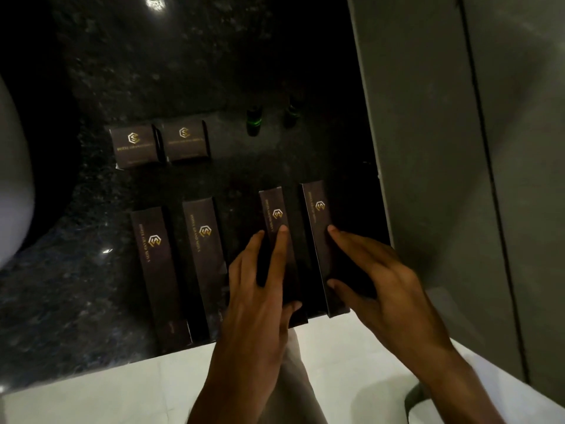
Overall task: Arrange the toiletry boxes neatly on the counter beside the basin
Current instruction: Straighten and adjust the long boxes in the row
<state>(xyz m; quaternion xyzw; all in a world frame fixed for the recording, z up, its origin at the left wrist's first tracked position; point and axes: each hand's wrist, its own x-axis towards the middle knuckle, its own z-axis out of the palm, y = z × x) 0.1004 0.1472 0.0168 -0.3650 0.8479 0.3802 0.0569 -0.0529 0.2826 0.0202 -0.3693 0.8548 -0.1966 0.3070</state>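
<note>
Several long dark boxes with gold logos lie side by side near the front edge of the black stone counter. My left hand grips the third long box, fingers over its top and thumb at its near end. My right hand holds the fourth long box, the one nearest the wall. The first long box and the second long box lie untouched to the left. Two small dark boxes sit side by side behind them.
Two small dark bottles with green bands stand behind the long boxes. A grey wall bounds the counter on the right. The pale basin rim curves in at the left edge. Light floor tiles show below the counter.
</note>
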